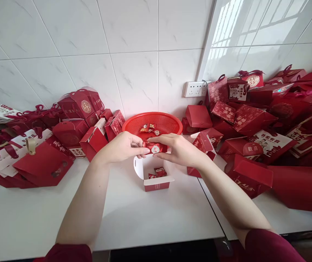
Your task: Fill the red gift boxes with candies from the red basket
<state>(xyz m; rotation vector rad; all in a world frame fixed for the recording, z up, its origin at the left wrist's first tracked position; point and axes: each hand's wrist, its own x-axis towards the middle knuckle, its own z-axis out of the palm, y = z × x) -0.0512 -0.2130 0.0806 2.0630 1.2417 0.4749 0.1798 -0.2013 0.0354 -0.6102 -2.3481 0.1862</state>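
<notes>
1. The white table (156, 222) spreads beneath both forearms.
2. On it, the red basket (130, 125) stands at the back.
3. Nearer, the open box (157, 186) holds small red pieces (160, 172).
4. The left hand (121, 146) pinches the red packet's (155, 149) left end.
5. The right hand (179, 150) grips its right end, fingers above, thumb below.
6. The packet lies between both hands, over the box's far side, round label facing out.
</notes>
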